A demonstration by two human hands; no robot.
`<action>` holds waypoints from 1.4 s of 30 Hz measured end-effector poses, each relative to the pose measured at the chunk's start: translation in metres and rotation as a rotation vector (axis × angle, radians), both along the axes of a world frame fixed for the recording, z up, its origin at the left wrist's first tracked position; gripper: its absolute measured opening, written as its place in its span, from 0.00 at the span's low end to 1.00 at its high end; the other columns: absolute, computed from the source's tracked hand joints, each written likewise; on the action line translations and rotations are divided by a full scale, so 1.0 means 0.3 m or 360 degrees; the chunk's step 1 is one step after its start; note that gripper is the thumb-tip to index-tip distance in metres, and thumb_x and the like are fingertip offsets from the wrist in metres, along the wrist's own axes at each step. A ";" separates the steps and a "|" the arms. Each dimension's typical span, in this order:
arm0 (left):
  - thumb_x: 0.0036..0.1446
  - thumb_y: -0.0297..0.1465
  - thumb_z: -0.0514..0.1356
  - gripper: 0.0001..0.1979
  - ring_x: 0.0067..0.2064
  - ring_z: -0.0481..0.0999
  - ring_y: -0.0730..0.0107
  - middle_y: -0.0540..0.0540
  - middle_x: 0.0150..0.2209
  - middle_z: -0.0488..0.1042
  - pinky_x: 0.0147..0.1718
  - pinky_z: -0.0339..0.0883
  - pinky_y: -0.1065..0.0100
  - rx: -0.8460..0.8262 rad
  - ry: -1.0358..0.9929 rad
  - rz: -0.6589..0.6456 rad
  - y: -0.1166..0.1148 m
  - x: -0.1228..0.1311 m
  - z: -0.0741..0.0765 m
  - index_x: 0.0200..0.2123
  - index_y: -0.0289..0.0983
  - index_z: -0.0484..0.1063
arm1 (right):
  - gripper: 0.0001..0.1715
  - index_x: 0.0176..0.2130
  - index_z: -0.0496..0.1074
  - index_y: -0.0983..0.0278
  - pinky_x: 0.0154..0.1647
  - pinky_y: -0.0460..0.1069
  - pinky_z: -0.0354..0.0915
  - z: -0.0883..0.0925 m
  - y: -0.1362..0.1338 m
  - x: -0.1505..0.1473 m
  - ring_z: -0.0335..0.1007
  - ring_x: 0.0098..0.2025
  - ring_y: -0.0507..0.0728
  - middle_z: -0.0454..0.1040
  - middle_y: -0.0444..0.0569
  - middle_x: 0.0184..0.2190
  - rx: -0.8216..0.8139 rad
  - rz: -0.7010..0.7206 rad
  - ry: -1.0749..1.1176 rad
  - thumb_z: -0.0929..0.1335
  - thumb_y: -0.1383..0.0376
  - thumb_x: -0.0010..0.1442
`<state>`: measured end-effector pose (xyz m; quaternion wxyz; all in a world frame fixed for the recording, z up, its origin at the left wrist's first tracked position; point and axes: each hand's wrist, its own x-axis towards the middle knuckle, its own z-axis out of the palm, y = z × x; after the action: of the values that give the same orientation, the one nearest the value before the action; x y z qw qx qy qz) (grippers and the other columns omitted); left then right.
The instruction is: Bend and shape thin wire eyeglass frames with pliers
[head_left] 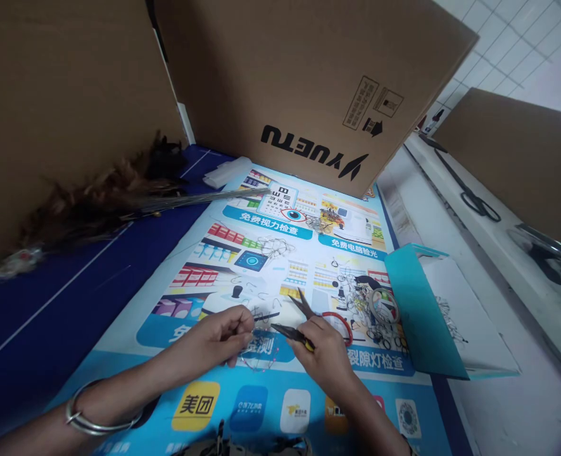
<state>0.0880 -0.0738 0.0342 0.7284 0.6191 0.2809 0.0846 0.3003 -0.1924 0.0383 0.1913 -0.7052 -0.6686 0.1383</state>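
Note:
My left hand (228, 332) is closed in a pinch on a thin beaded wire piece (260, 367), which hangs in a loose loop with small pink dots. My right hand (325, 354) is wrapped round a pair of pliers (289, 331) with dark pointed jaws and a bit of yellow on the handle. The jaws point left at the beaded wire; whether they touch it I cannot tell. Just beyond my right hand lie scissors (304, 306) with a red handle, partly hidden by that hand. Small wire loops are scattered on the printed sheet (166, 373).
A heap of wire loops and a tape roll (384, 306) lie at the right, beside an open teal box (425, 316) with wire bits inside. Long thin rods (204, 197) and brown feathers (104, 196) lie at the left. A large cardboard box (309, 82) stands behind.

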 end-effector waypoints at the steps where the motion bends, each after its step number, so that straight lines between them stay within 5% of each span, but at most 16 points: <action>1: 0.61 0.35 0.53 0.06 0.23 0.62 0.76 0.56 0.25 0.58 0.23 0.58 0.73 -0.0011 -0.0012 -0.0002 -0.001 0.001 0.002 0.33 0.39 0.61 | 0.04 0.32 0.70 0.62 0.33 0.46 0.59 0.000 -0.001 -0.001 0.66 0.36 0.55 0.70 0.47 0.31 0.0008 -0.0003 0.0000 0.68 0.64 0.58; 10: 0.59 0.40 0.54 0.14 0.25 0.59 0.74 0.54 0.26 0.59 0.23 0.57 0.73 0.0096 0.0121 -0.0061 -0.005 -0.001 0.022 0.46 0.41 0.67 | 0.04 0.32 0.70 0.62 0.32 0.46 0.59 -0.001 -0.003 -0.009 0.67 0.36 0.55 0.71 0.47 0.32 -0.0003 0.0006 0.0008 0.69 0.63 0.57; 22: 0.58 0.37 0.56 0.11 0.40 0.70 0.63 0.45 0.40 0.71 0.37 0.64 0.67 0.0525 0.0026 0.0077 -0.005 0.007 -0.014 0.40 0.40 0.74 | 0.05 0.31 0.69 0.62 0.31 0.46 0.58 0.009 -0.001 -0.016 0.67 0.36 0.55 0.71 0.47 0.31 0.0001 0.0038 0.0008 0.69 0.63 0.58; 42: 0.58 0.35 0.54 0.09 0.25 0.57 0.73 0.52 0.25 0.62 0.24 0.51 0.72 0.0404 0.0160 0.0031 -0.017 0.012 -0.009 0.34 0.37 0.71 | 0.06 0.32 0.69 0.62 0.34 0.47 0.59 0.006 -0.011 -0.026 0.66 0.38 0.57 0.70 0.48 0.33 0.0009 0.0049 -0.0110 0.69 0.62 0.58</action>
<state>0.0915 -0.0789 0.0316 0.6285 0.7070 0.3100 0.0953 0.2924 -0.1957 0.0400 0.1678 -0.6987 -0.6859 0.1148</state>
